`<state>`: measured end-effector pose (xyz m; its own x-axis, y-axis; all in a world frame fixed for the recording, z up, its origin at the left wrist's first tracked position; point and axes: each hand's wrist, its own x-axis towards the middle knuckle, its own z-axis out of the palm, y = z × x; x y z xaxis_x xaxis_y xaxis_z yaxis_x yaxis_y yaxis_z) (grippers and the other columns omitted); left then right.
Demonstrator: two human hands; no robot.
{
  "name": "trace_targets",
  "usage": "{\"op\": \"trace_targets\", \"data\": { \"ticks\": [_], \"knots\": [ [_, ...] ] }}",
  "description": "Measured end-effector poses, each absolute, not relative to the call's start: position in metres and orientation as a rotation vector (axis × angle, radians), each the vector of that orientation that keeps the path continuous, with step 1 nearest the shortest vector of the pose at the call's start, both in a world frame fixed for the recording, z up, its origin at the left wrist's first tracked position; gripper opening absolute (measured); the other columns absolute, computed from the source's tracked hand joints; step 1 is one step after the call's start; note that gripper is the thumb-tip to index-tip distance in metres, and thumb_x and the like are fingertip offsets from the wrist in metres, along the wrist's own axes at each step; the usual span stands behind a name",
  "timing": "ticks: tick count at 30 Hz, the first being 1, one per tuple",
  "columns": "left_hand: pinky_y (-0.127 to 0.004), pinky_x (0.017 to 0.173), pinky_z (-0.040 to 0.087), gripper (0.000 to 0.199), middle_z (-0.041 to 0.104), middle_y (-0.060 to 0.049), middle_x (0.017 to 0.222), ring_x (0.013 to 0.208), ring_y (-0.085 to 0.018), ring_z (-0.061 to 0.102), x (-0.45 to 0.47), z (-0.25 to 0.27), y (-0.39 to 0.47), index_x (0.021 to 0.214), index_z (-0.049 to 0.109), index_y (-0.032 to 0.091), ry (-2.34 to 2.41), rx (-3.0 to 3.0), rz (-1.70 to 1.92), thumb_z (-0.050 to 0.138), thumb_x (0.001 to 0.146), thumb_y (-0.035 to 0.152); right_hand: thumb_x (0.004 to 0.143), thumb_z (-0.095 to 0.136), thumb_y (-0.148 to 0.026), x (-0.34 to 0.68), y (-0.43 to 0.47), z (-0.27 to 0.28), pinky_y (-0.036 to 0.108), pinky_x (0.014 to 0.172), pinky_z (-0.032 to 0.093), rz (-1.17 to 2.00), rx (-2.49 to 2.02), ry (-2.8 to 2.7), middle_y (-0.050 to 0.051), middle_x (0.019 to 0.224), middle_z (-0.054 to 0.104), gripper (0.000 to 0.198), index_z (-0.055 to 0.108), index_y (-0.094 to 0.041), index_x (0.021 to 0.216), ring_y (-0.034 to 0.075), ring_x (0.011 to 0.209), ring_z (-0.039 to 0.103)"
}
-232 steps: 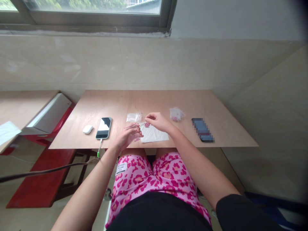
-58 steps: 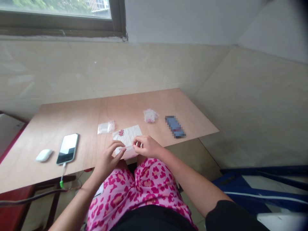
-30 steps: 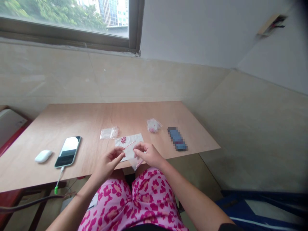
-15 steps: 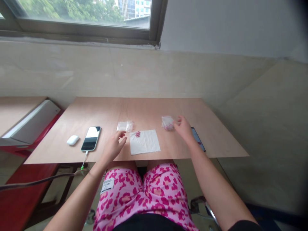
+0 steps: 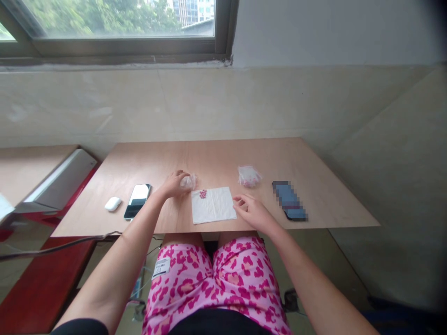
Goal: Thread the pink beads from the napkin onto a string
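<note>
Take the white sheet point(image 5: 213, 209) as the clock's centre, and here is the left hand point(image 5: 174, 184) out at 10 o'clock, fingers over the near end of the clear plastic bags point(image 5: 189, 181)! Those bags lie flat on the wooden table point(image 5: 216, 156), between 10 and 11, just beside the sheet's upper corner. What shows of them stretches from 9 towards 3, the left end hidden by the hand. Are finger and thumb clamped on the plastic? From this angle one cannot tell.

Over to the right hand point(image 5: 249, 207), at 3 o'clock, fingers bent and pointing to 9, tips right by the sheet's edge. Whether those tips meet or stand apart, one cannot tell either.

The sheet itself is a single piece, its long axis running from 9 to 3, the right end tipped slightly upward. On it, near its 11 o'clock edge, sits one cluster of pink beads point(image 5: 203, 193), roughly a dozen, too small for a sure count.

At 2 o'clock, one pile of filled bags point(image 5: 249, 177), pink showing at its 6 o'clock side; the number overlapping is unclear. Two phones flank the scene: the pixelated phone point(image 5: 290, 201) at 3, angled 11 to 5, and the pale-cased phone point(image 5: 137, 204) at 9, angled 7 to 1. Beyond that one, a single white earbud case point(image 5: 113, 204).
</note>
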<state>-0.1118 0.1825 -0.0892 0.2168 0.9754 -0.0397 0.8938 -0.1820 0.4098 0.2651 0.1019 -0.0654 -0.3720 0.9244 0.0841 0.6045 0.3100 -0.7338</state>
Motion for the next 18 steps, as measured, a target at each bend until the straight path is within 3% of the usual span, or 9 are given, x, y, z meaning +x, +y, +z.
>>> {"op": "trace_targets", "data": {
  "ticks": [7, 12, 18],
  "knots": [
    [-0.049, 0.106, 0.048, 0.056, 0.06, -0.013, 0.134, 0.126, -0.033, 0.058, -0.089, -0.049, 0.141, 0.134, 0.052, 0.023, 1.676, 2.079, 0.71, 0.073, 0.087, 0.045, 0.093, 0.062, -0.023, 0.252, 0.097, -0.061, 0.03, 0.076, 0.055, 0.925, -1.253, -2.032, 0.008, 0.103, 0.071, 0.017, 0.071, -0.019, 0.107, 0.02, 0.09, 0.069],
    [-0.04, 0.083, 0.054, 0.045, 0.063, -0.007, 0.105, 0.093, -0.024, 0.064, -0.043, -0.033, 0.074, 0.129, 0.05, 0.022, 1.575, 2.098, 0.749, 0.068, 0.09, 0.035, 0.098, 0.061, -0.032, 0.224, 0.075, -0.036, 0.028, 0.071, 0.056, 1.097, -1.069, -1.897, 0.007, 0.106, 0.072, 0.019, 0.073, -0.021, 0.108, 0.017, 0.084, 0.068],
    [-0.041, 0.083, 0.054, 0.052, 0.061, -0.007, 0.103, 0.095, -0.026, 0.066, -0.015, -0.045, 0.016, 0.132, 0.044, 0.024, 1.525, 2.076, 0.781, 0.069, 0.088, 0.034, 0.093, 0.071, -0.036, 0.201, 0.05, -0.03, 0.029, 0.064, 0.056, 1.17, -0.898, -1.964, 0.009, 0.12, 0.067, 0.02, 0.075, -0.022, 0.107, 0.014, 0.072, 0.063]
  ]
}}
